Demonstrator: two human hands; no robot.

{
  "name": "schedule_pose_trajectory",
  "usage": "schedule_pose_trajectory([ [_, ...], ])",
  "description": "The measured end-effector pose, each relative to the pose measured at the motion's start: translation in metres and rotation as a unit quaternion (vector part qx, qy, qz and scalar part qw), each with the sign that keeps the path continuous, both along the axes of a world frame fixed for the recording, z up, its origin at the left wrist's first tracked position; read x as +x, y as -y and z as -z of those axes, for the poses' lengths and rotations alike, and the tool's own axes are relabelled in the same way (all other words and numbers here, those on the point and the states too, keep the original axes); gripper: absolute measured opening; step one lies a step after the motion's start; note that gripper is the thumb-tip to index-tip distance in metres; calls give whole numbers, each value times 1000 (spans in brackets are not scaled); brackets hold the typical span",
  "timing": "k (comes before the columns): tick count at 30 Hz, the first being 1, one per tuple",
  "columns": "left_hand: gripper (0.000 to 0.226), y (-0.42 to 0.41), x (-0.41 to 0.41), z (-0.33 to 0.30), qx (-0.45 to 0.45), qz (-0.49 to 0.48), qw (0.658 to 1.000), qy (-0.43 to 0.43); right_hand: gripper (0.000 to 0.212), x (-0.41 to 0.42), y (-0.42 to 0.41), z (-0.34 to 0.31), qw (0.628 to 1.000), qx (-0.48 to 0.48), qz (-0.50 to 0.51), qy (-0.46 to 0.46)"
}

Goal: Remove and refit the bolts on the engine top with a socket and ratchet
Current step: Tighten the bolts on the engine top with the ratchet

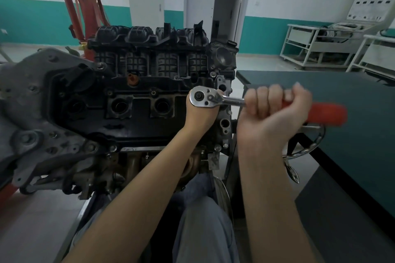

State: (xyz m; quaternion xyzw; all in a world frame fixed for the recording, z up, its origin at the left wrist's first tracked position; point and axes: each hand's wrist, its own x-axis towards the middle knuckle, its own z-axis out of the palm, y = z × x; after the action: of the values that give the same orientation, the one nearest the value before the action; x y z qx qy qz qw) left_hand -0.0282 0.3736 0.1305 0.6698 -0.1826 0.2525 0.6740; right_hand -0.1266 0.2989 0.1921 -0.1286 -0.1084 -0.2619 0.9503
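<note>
Teal-banded workshop walls frame an engine on its stand beside a dark green table. At its right end, the left hand cups beneath the ratchet head — whether it grips anything cannot be seen — while the right hand fists the red handle.
</note>
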Motion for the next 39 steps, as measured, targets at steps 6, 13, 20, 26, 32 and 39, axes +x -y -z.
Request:
schedule_pose_trajectory([
  [6, 54, 1, -4, -1, -38, 45, 998, 8, 40, 31, 11, -54, 972, -194, -125, -50],
  [13, 44, 1, -6, -2, -53, 18, 998, -4, 39, 19, 10, -31, 991, -98, -83, -33],
  [20, 53, 1, -4, 1, -46, 18, 999, -9, 38, -5, 9, 4, 998, 17, -47, -32],
  [26, 52, 3, -9, -10, -84, -17, 996, -29, 25, -15, 5, 6, 997, -27, -68, 4],
  [32, 20, -4, -11, -46, -169, -43, 981, -87, 9, -31, 19, 2, 988, -149, -21, 20],
  [39, 47, 23, -20, -95, -29, 35, 997, -63, 19, -58, 82, -4, 949, -258, 150, -100],
])
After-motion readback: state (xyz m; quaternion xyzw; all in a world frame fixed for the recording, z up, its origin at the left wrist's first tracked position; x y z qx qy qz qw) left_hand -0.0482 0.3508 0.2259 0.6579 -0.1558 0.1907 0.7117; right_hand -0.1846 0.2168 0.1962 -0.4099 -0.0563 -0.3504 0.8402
